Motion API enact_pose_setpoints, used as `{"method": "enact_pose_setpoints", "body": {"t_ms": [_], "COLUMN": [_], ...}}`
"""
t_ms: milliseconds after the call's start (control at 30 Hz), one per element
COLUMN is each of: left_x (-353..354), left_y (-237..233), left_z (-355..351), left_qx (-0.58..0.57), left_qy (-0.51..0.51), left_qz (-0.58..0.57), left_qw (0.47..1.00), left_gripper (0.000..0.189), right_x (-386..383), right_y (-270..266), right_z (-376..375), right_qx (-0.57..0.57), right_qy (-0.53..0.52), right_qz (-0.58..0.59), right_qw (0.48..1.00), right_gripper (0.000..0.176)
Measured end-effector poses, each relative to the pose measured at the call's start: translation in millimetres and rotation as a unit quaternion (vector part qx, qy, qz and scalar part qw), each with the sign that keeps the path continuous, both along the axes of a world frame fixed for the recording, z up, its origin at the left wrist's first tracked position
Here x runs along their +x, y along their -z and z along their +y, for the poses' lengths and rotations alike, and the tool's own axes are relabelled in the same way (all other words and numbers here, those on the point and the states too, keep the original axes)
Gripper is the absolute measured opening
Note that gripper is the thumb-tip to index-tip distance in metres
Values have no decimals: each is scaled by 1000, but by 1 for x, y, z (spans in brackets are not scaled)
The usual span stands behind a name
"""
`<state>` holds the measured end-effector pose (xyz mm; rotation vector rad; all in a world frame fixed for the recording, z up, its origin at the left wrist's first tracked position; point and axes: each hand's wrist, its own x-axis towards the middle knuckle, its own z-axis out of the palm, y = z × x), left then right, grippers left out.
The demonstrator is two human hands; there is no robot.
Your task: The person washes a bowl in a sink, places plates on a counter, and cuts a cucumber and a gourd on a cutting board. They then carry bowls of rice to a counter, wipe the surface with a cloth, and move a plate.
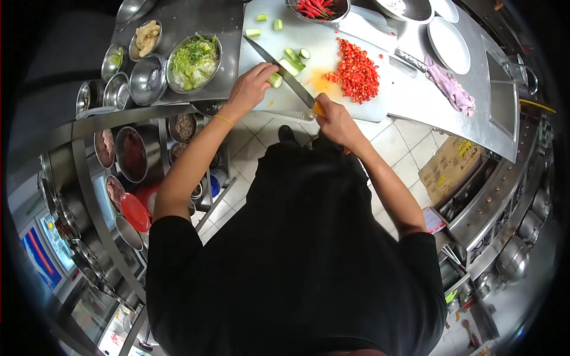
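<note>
My right hand is closed round the orange handle of a long knife, whose blade points up and left across the white cutting board. Beside the blade, my left hand has its fingers bent over a green cucumber piece and touching it. Just across the blade lie more cucumber pieces, with smaller ones farther up the board. Right of the knife tip's far side, a heap of chopped red chillies spreads over the board.
A bowl of shredded greens and several metal bowls stand left of the board. Whole red chillies fill a bowl at the top. A second knife, a pink cloth and a white plate lie to the right.
</note>
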<state>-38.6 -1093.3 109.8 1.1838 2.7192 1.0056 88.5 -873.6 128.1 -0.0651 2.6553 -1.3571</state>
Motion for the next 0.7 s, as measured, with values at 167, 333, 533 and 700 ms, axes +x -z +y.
{"method": "enact_pose_setpoints", "body": {"t_ms": [167, 333, 533, 700], "left_x": [11, 18, 19, 24], "left_y": [6, 9, 17, 22], "left_z": [-13, -12, -10, -10], "left_qx": [40, 65, 93, 134], "left_qy": [0, -30, -58, -97], "left_qz": [2, 10, 37, 11], "left_qw": [999, 997, 993, 986], "left_gripper": [32, 29, 29, 32], "right_x": [-5, -6, -7, -1], "right_y": [-12, -27, -35, -43], "right_z": [-3, -8, -4, 5], "right_qx": [74, 174, 202, 218], "right_qy": [-7, -24, -67, -95], "right_qz": [-21, -18, -27, -12], "right_qw": [997, 984, 977, 971], "right_gripper": [25, 27, 27, 25]}}
